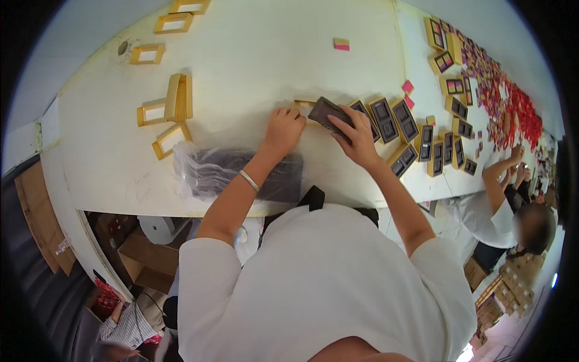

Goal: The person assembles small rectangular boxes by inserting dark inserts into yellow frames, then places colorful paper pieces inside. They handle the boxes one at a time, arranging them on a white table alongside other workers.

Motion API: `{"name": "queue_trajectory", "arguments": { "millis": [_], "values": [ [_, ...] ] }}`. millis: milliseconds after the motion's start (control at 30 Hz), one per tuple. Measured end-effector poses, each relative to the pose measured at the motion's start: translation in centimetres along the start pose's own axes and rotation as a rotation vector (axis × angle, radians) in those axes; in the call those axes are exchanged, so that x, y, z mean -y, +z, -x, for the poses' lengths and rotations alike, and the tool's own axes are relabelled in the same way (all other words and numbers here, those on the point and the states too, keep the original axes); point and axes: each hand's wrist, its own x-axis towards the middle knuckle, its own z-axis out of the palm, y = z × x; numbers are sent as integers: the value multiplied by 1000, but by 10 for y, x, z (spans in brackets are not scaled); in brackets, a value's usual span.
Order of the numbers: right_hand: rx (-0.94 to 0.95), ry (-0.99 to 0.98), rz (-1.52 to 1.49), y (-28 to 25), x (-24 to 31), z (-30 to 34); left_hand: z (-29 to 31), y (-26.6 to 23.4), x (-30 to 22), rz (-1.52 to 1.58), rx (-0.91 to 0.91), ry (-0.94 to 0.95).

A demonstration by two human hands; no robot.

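Observation:
In front of me on the white table, my left hand (pixel 284 128) has its fingers closed on the left end of a yellow box frame (pixel 304 104). My right hand (pixel 357 133) grips a dark brown plastic tray insert (pixel 329 113), which is tilted over the right part of that frame and hides much of it. Beside my left forearm lies a clear plastic bag (pixel 202 172) with a stack of dark inserts (pixel 283 181) showing at its open end. Right of my right hand stand several yellow boxes fitted with dark inserts (pixel 383 119).
Empty yellow frames (pixel 178 99) lie at the left. A small pink-and-yellow block (pixel 341 44) rests far ahead. At the right are more filled boxes (pixel 442 61) and a heap of red and purple pieces (pixel 506 102). A co-worker (pixel 494 211) sits at the right edge.

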Motion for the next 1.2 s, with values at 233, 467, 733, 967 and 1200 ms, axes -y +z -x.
{"name": "queue_trajectory", "arguments": {
  "millis": [233, 467, 733, 967, 1200],
  "values": [
    [189, -215, 169, -5, -4, 26, 26, -29, -23, 338, -99, -54],
    [168, -134, 183, 27, 19, 21, 15, -15, -26, 352, 86, -33],
    [192, -116, 37, 0, -7, 42, 13, -14, -33, 281, 164, -105],
    [258, -334, 348, 10, -24, 56, 11, -14, -41, 257, 173, -57],
    [348, -64, 326, 21, 15, 61, 17, -15, -43, 185, 236, -131]
  ]
}}
